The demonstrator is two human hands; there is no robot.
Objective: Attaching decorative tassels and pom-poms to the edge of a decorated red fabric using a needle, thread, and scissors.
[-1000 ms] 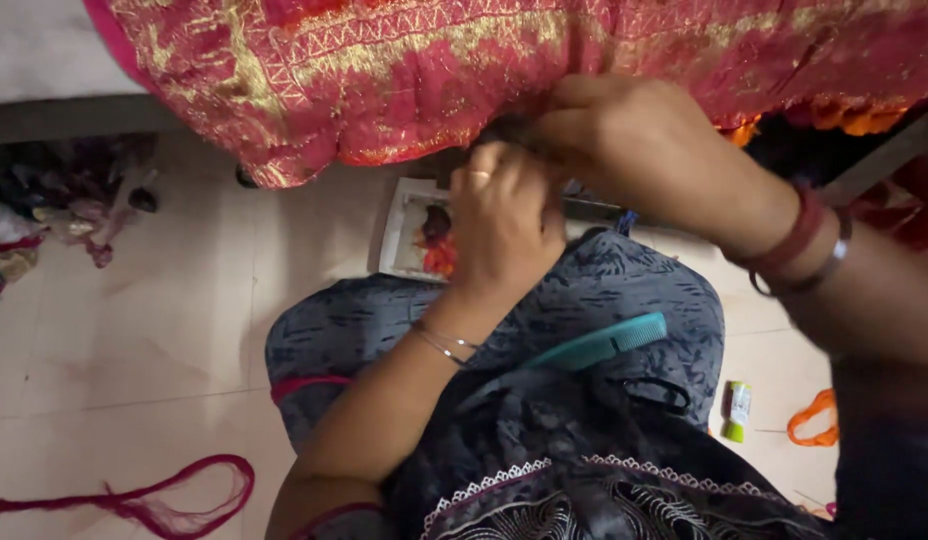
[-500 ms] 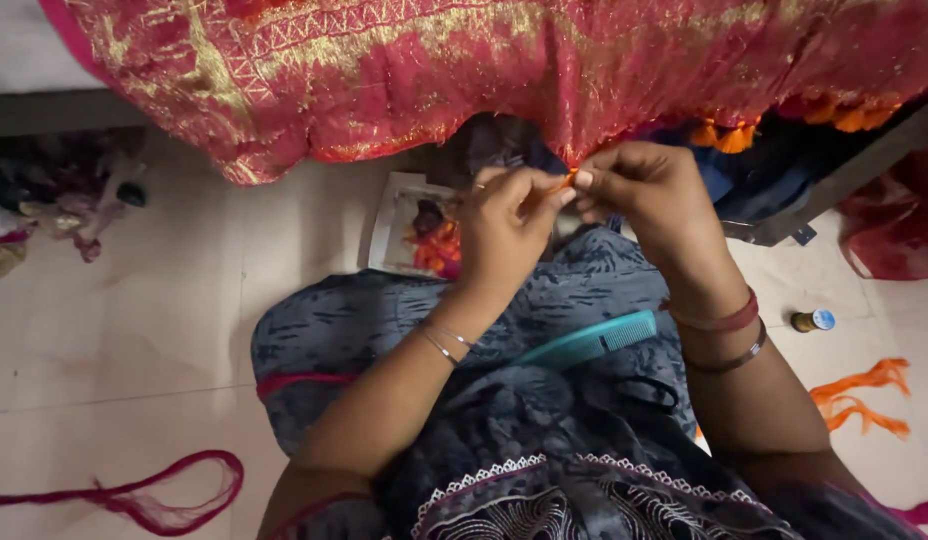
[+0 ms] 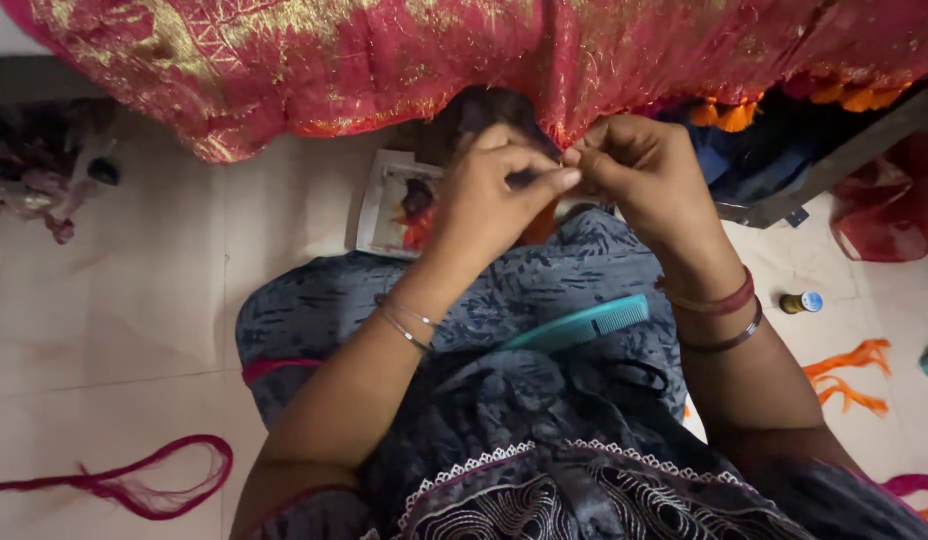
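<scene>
A red and gold embroidered cloth [image 3: 404,60] hangs across the top of the view. My left hand [image 3: 489,195] and my right hand [image 3: 644,175] meet at its lower edge, fingertips pinched together on the hem. A bit of orange thread or tassel shows just below my left fingers; what exactly is pinched is hidden. A teal comb [image 3: 584,322] lies on my lap on the dark blue patterned garment [image 3: 324,305].
A printed picture card [image 3: 394,205] lies on the pale tiled floor behind my hands. A loop of magenta thread [image 3: 159,475] lies at lower left. Orange threads [image 3: 849,375] and a small thread spool [image 3: 801,302] are at right. Scraps of cloth [image 3: 44,170] sit at left.
My hands came out from under the cloth edge and moved toward the middle; the fingertips now pinch together at the hem. The view shifted slightly.
</scene>
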